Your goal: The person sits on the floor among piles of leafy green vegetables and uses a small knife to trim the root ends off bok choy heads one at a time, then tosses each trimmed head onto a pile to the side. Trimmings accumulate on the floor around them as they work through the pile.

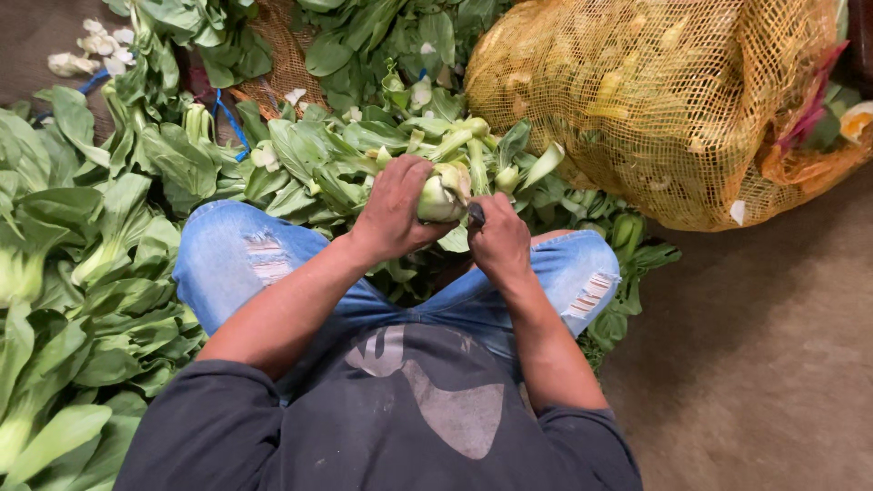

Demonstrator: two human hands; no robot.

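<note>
While the left hand [393,214] grips a pale green bok choy head [442,198] stem-end toward the body over the lap, the right hand [499,238] clenches a dark-handled knife [476,215] against its base; loose leafy greens [82,264] and a yellow mesh sack [655,100] lie around.

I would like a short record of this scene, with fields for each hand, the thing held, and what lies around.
left hand: grips a pale green bok choy head by its base
right hand: closed on a small dark tool, likely a knife, its tip at the base of the head
posture: seated, knees in torn blue jeans
left and front: loose pile of bok choy on the floor
upper right: yellow mesh sack, full of vegetables
floor: brown, bare at the right
</note>
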